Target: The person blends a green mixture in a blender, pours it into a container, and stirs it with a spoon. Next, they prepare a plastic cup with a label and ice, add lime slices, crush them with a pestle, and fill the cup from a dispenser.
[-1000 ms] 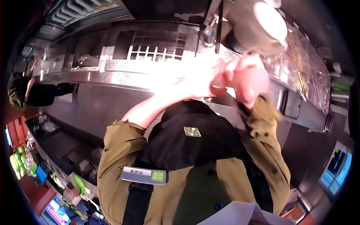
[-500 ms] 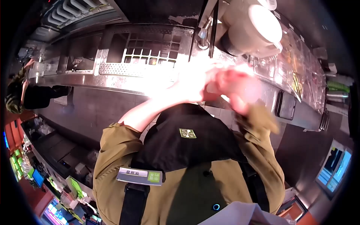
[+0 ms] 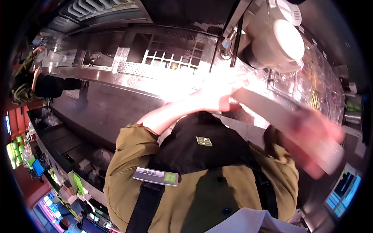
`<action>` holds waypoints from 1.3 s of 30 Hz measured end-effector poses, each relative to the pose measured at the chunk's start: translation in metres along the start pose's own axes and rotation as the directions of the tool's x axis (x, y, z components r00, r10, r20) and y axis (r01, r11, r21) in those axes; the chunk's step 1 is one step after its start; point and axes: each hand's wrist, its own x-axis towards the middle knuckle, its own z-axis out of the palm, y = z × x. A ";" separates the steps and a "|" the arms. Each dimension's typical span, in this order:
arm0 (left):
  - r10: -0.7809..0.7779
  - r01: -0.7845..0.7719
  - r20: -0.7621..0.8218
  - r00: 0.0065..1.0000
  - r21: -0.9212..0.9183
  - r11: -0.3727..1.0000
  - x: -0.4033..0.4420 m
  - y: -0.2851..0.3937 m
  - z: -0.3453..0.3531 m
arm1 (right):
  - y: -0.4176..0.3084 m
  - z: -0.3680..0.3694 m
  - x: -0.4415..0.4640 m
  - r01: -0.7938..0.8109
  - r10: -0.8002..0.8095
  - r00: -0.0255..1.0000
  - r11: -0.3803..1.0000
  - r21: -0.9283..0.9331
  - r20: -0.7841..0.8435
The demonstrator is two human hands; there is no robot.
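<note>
Washed out by glare, my left hand [image 3: 221,93] is over the counter's front edge, beside one end of a long pale grey thing [image 3: 266,106]. Whether its fingers hold that end cannot be made out. My right hand [image 3: 316,138], smeared by motion, is off to the right with its fingers wrapped round the grey thing. A pale, blurred end sticks out past this hand. The long thing spans the gap between both hands, slanting down to the right.
Beyond my hands stand large white pitchers [image 3: 287,42] and a metal tap [image 3: 226,48]. Clear lidded containers [image 3: 285,81] line the right counter. A slotted metal grate [image 3: 171,58] is set into the left counter. Another person [image 3: 46,85] stands at far left.
My right hand has moved away from my left hand, to the right and down. The long grey thing now shows between them. My left hand stays near the counter edge.
</note>
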 end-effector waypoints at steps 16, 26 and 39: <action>0.039 -0.038 -0.058 0.998 0.011 0.999 0.004 -0.001 0.008 | -0.028 -0.039 -0.005 0.339 -0.047 0.889 0.735 0.587 -0.455; -0.074 0.075 -0.078 0.994 0.005 0.997 0.004 -0.002 0.012 | 0.016 0.014 0.020 0.352 -0.131 0.885 0.817 0.457 -0.447; -0.005 0.006 -0.057 0.998 0.010 1.000 0.010 0.002 0.007 | 0.023 0.028 0.020 0.375 -0.128 0.818 0.858 0.351 -0.561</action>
